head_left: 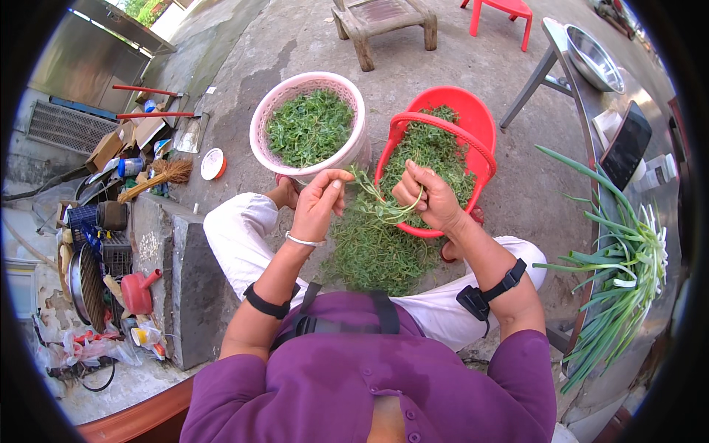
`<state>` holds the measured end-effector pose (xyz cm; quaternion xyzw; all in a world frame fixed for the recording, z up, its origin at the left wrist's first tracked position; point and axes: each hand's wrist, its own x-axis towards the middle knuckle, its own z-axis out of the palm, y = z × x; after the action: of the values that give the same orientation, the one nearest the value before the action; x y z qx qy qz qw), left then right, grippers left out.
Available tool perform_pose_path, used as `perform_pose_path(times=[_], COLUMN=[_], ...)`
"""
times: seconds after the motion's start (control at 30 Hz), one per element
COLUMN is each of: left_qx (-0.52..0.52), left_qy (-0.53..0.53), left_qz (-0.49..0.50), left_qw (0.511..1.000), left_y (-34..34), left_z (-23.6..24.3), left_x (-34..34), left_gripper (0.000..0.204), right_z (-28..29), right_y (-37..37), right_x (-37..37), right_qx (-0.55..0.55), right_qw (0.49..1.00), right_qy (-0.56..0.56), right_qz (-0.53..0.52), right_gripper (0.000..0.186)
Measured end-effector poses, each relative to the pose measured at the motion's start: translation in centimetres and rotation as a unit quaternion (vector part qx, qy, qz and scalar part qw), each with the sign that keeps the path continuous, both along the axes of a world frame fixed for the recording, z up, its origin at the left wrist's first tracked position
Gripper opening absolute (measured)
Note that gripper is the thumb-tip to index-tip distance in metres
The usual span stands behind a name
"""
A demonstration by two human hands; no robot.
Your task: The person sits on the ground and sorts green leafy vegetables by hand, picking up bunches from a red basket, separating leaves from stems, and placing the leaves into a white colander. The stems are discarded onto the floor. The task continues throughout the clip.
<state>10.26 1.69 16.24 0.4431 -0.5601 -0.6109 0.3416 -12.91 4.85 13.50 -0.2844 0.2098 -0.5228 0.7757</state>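
Note:
Between my hands hangs a small bunch of leafy green stems (384, 207). My right hand (428, 193) is closed round the stems, in front of the red handled basket (478, 118). The thumb and fingertips of my left hand (320, 201) are pinched at the leafy tip of the bunch. More greens (428, 151) fill part of the red basket. Leafy tops (310, 129) heap up inside the pink perforated basket (347, 85), just beyond my left hand. A loose pile of stems (380, 255) lies on the ground between my legs, under the bunch.
On the right, a metal table (591, 133) carries spring onions (628, 258), a steel basin (593, 59) and a dark tablet-like screen (626, 146). A wooden stool (384, 18) and a red stool (502, 11) stand ahead. At left are a concrete block (181, 280), a broom (159, 177) and clutter.

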Motion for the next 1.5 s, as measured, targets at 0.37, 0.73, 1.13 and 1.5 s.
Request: perform_pose_path(times=[0.37,0.73,1.13,1.5], left_qx=[-0.384,-0.411,0.1,-0.283], left_qy=[-0.312,-0.301,0.088,-0.196], left_qz=[-0.203,-0.193,0.025,-0.123], left_qw=[0.845,0.838,0.991,0.931], left_y=[1.1,1.0,-1.5,0.0], left_z=[2.1,2.1,-1.9,-1.1], left_x=[-1.6,-2.0,0.9,-2.1], left_gripper=[0.019,0.012,0.018,0.022], right_z=[-0.2,-0.8,-1.0,-1.2], right_y=[0.2,-0.1,-1.1,-1.1], right_x=[-0.2,0.1,-0.6,0.0], right_qx=[-0.04,-0.002,0.149,0.14], right_qw=[0.998,0.998,0.975,0.977], right_qy=[0.046,-0.034,-0.149,-0.149], right_qz=[0.035,0.05,-0.063,-0.056], right_gripper=[0.055,0.055,0.053,0.053])
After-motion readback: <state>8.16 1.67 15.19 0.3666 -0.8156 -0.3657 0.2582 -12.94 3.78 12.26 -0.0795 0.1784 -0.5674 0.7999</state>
